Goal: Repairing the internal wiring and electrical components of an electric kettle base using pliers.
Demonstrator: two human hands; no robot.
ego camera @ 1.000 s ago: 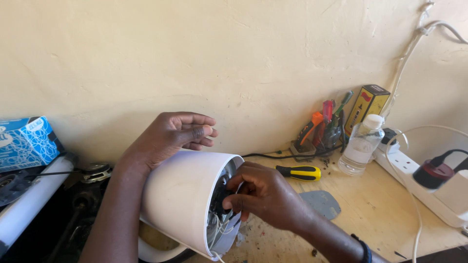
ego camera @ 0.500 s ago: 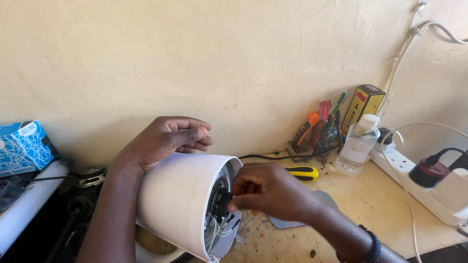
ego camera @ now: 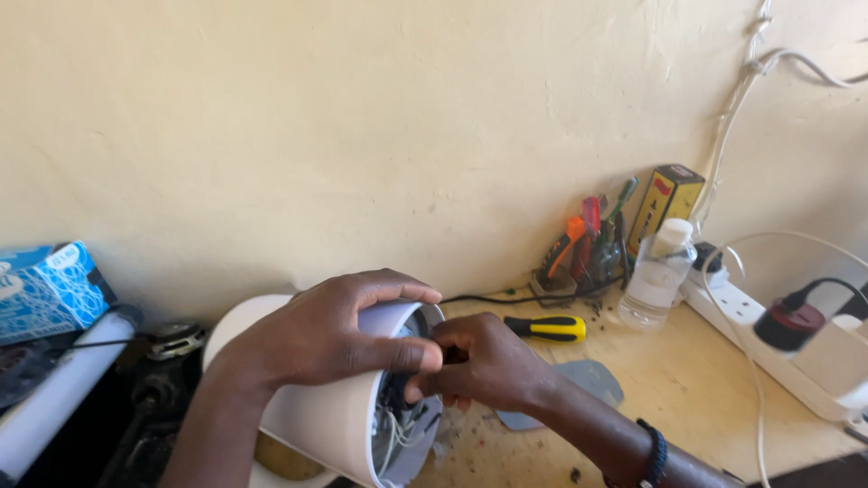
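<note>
The white cylindrical appliance housing [ego camera: 325,416] lies on its side at the near edge of the desk [ego camera: 696,398], open end turned to your right, with thin white wires [ego camera: 402,434] and dark inner parts showing in the mouth. Over the last second your left hand [ego camera: 334,339] has slid from the back of the shell forward onto its rim; its fingers [ego camera: 407,354] now curl over the edge and clamp the shell, so the housing is braced right where you are working. Your right hand [ego camera: 484,366] has pushed closer, from beside the opening to right at it. Its fingers are pinched together at the mouth, meeting your left thumb; whether they hold a wire or a small part, you cannot tell from here.

Behind the right hand a yellow-and-black screwdriver [ego camera: 547,327] lies untouched on the desk, a grey flat plate [ego camera: 579,384] just beside your wrist. Further back stand a clear plastic bottle [ego camera: 658,276], a cluster of tools [ego camera: 588,244] against the wall, and a white power strip [ego camera: 796,357].
</note>
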